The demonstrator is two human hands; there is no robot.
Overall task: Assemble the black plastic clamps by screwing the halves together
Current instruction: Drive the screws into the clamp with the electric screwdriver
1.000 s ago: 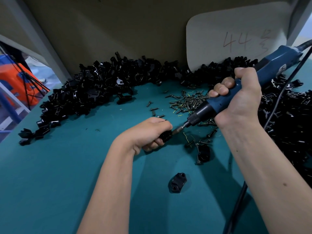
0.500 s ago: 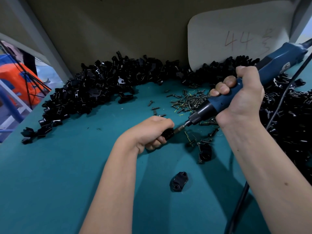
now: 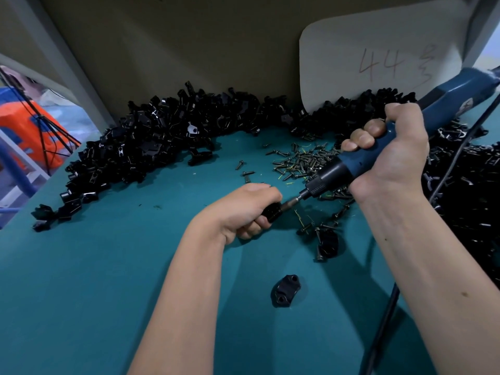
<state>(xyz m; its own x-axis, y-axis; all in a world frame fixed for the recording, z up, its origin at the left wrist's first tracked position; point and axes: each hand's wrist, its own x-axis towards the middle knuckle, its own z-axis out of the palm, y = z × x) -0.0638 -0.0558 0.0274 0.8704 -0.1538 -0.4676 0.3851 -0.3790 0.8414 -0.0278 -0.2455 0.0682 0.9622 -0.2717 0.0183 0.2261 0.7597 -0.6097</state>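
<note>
My left hand (image 3: 247,209) is closed around a black plastic clamp (image 3: 271,211) near the middle of the teal table (image 3: 108,280); most of the clamp is hidden in my fist. My right hand (image 3: 392,155) grips a blue electric screwdriver (image 3: 359,161), tilted down to the left, with its bit (image 3: 290,203) pressed against the clamp. A single black clamp half (image 3: 285,290) lies flat in front of me. Another black clamp (image 3: 328,244) lies among loose screws to the right of my left hand.
A long heap of black clamp parts (image 3: 151,147) curves along the back wall and down the right side (image 3: 470,190). A pile of dark screws (image 3: 303,161) lies behind the screwdriver. Its black cord (image 3: 384,320) hangs near my right forearm. A white card marked 44 (image 3: 378,55) leans behind.
Both hands keep the same grip, with the bit still on the clamp. The view has shifted slightly; nothing on the table has moved.
</note>
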